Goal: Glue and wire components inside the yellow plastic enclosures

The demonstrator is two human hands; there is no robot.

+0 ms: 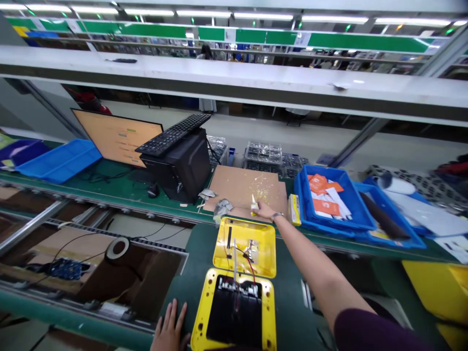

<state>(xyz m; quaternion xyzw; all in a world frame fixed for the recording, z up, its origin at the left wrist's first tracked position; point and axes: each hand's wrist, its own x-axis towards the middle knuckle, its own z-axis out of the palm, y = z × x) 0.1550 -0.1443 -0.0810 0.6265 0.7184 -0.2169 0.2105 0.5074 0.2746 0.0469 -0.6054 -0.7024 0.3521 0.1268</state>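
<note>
Far to the left, a shallow blue plastic tray (60,161) sat on the green surface (109,178), beside a flat monitor with an orange-lit screen (117,137). Next came a black computer case (175,170), with a black keyboard (173,134) lying tilted across its top.

Low in your view, your left grip (170,327) was spread, its fingers apart, at the edge of a dark green mat (292,292). Just beside it lay a rectangular yellow plastic frame (209,287) around a black block (234,317). Directly beyond that frame lay a yellow plastic panel (261,248), and thin red and black wires (249,265) ran across the panel toward the block.

Farther out, crumpled silvery wrapping (222,209) lay at the edge of a brown cardboard sheet (237,183) scattered with pale specks. Your right grip (261,209) was pressed together, pinching a small white-and-yellow tube (253,207) just over the cardboard's near edge, with a wristwatch (277,216) on that wrist.

To the right stood a blue plastic tray (303,195) holding orange cards (318,183) and white strips, and beside it a second blue tray (402,229) held a long dark brown rod (383,217).
</note>
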